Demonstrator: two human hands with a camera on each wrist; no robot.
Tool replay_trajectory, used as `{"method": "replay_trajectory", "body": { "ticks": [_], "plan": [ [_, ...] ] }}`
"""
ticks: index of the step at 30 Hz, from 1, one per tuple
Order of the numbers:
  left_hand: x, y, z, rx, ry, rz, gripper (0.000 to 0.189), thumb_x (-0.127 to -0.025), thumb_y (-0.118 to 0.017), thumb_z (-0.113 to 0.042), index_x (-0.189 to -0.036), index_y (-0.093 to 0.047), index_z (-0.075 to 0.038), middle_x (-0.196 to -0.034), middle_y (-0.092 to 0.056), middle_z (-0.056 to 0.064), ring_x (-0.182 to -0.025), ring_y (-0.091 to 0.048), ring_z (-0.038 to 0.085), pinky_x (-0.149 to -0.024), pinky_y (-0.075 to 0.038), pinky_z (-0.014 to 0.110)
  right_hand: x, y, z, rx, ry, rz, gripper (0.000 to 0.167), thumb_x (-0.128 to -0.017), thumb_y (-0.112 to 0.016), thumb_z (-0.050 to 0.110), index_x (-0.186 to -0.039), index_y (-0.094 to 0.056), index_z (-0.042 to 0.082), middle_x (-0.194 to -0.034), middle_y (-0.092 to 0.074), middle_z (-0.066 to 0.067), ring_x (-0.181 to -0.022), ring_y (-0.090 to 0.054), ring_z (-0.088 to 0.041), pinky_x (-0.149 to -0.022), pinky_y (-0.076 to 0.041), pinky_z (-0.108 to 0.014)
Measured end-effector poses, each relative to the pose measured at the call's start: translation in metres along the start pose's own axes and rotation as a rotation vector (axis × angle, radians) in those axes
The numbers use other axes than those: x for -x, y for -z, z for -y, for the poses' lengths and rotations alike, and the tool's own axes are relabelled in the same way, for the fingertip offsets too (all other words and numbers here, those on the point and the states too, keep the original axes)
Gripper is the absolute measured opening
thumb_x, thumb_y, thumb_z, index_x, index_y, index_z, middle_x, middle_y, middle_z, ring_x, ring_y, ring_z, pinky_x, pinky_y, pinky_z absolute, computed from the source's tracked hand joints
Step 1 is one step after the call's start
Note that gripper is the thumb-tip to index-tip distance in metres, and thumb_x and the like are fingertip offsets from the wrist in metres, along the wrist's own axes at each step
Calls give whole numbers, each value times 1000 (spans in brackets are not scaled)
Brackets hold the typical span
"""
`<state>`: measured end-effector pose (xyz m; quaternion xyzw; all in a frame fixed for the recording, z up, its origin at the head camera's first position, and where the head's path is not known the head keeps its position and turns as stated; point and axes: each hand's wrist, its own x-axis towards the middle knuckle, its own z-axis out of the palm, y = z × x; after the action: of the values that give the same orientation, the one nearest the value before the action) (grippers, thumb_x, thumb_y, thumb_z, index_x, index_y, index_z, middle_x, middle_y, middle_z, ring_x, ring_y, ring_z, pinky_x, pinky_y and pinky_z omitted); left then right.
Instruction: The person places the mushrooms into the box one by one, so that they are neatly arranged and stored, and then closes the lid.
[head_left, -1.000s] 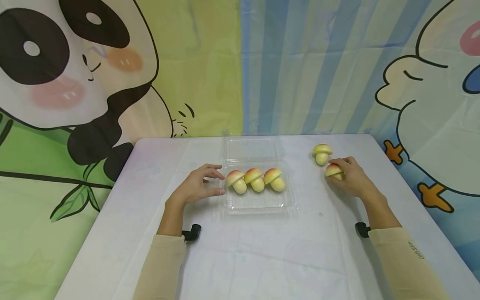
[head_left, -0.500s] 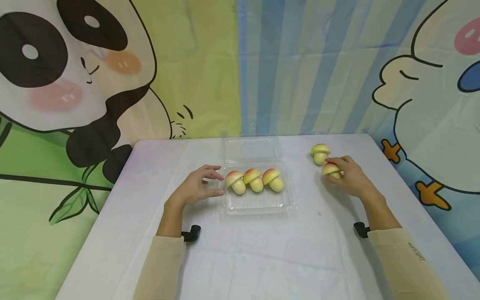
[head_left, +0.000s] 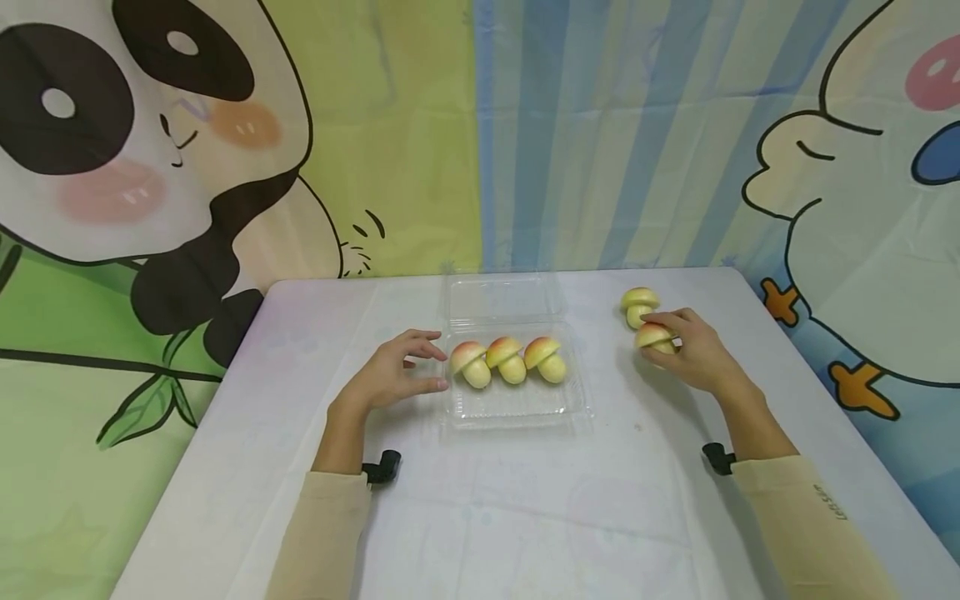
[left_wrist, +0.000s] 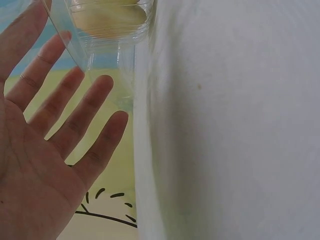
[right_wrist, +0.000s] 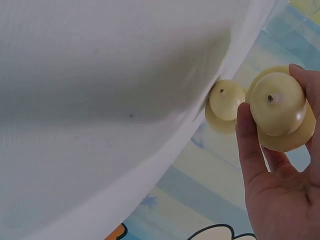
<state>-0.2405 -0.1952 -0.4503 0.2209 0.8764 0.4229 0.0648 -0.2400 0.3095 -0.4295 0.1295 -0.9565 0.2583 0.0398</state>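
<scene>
Mushroom-shaped piece (head_left: pixel 651 334), yellow with a red-tinged cap, is gripped between thumb and fingers of the right hand (head_left: pixel 696 353) on the right of the scene, lifted off the table (head_left: pixel 540 517). From the right wrist its rounded stem end shows a small dark mark. Just beyond it on the far side, a second mushroom (head_left: pixel 640 302) stands on the white-covered table. To the left, three mushrooms (head_left: pixel 507 362) lie tilted in a row inside a clear container (head_left: pixel 517 412), whose lid (head_left: pixel 504 298) is folded back toward the far edge. At the container's left side, the left hand (head_left: pixel 392 365) holds nothing, its fingers spread; whether its fingertips touch the plastic I cannot tell. Farther out, beige sleeves (head_left: pixel 322 533) reach in from the near side, and a panda print (head_left: pixel 217 133) decorates the far left backdrop.
</scene>
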Motion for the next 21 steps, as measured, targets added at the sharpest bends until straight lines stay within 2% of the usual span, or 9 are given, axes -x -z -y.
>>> {"method": "replay_trajectory", "body": {
  "ticks": [5, 10, 12, 14, 17, 19, 21],
  "plan": [
    [1, 0, 1, -7, 8, -1, 50, -82, -88, -39, -120, -71, -13, -156, -48, 1, -126, -59, 21, -107, -50, 51, -3, -3, 5, -42, 8, -1, 58, -94, -77, 26, -144, -55, 5, -131, -50, -26, -109, -56, -41, -89, -54, -59],
    [0, 0, 0, -3, 7, 0, 50, -82, -88, -39, -121, -71, -13, -156, -48, 1, -127, -59, 20, -107, -50, 50, -6, -8, 13, -95, 56, -39, 60, -93, -78, 23, -144, -55, 4, -125, -54, -24, -107, -59, -39, -88, -57, -58],
    [0, 0, 1, -2, 10, 1, 50, -82, -88, -40, -121, -71, -13, -156, -49, 1, -127, -59, 20, -108, -50, 50, -7, -10, 16, -115, 80, -56, 59, -93, -79, 23, -144, -56, 4, -123, -55, -22, -107, -60, -37, -86, -60, -50],
    [0, 0, 1, -1, 10, 3, 50, -82, -88, -39, -120, -71, -13, -156, -49, 2, -127, -59, 20, -108, -50, 50, -9, -12, 20, -144, 106, -71, 59, -92, -79, 22, -144, -56, 6, -123, -55, -20, -107, -60, -34, -83, -61, -36],
    [0, 0, 0, -4, 7, 4, 49, -82, -88, -40, -119, -71, -13, -156, -48, 2, -127, -59, 21, -106, -50, 51, -11, -14, 24, -181, 143, -97, 55, -92, -80, 20, -142, -59, 10, -126, -54, -17, -107, -59, -30, -79, -55, -15],
    [0, 0, 0, -4, 5, 5, 49, -82, -88, -40, -119, -71, -13, -156, -48, 1, -126, -59, 22, -105, -51, 51, -14, -16, 27, -203, 164, -113, 53, -92, -80, 19, -141, -60, 11, -129, -54, -16, -108, -57, -29, -77, -51, -9],
    [0, 1, 0, -2, 6, 4, 48, -82, -88, -40, -118, -71, -13, -156, -48, 1, -126, -59, 22, -105, -51, 51, -16, -17, 30, -210, 177, -124, 51, -92, -80, 18, -139, -62, 13, -132, -53, -15, -108, -56, -27, -76, -51, -9]
  ]
}}
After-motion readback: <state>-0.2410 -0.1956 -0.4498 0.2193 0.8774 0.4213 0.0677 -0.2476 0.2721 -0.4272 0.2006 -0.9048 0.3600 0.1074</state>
